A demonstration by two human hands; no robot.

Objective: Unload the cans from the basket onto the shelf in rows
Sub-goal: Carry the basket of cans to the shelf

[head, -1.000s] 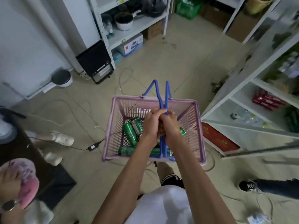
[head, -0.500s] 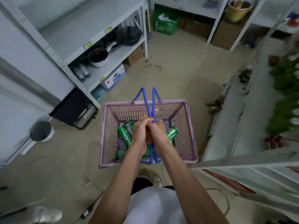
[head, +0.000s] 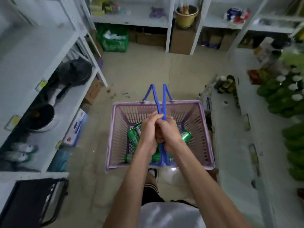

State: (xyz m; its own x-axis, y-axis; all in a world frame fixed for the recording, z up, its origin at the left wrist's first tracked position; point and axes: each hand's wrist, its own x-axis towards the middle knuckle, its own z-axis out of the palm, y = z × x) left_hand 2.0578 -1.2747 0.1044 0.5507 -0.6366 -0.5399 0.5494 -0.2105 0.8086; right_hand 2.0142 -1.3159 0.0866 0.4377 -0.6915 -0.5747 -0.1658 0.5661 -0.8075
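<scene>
both hands, left hand (head: 148, 129) and right hand (head: 169, 134), clench the blue handles (head: 162, 102) above the basket (head: 202, 129); green cans (head: 133, 137) lie directly beneath them. the view has swung right, with the shelf (head: 230, 129) now alongside.

I see lilac slatted basket (head: 204, 134), blue handles (head: 162, 102), green cans (head: 132, 137) with white markings. White shelf (head: 230, 129). Beige floor (head: 148, 71). Green crate (head: 113, 38).

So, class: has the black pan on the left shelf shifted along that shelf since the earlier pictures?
No. The black pan keeps its place on the left shelf, beside the corner post; only the camera has turned.
</scene>
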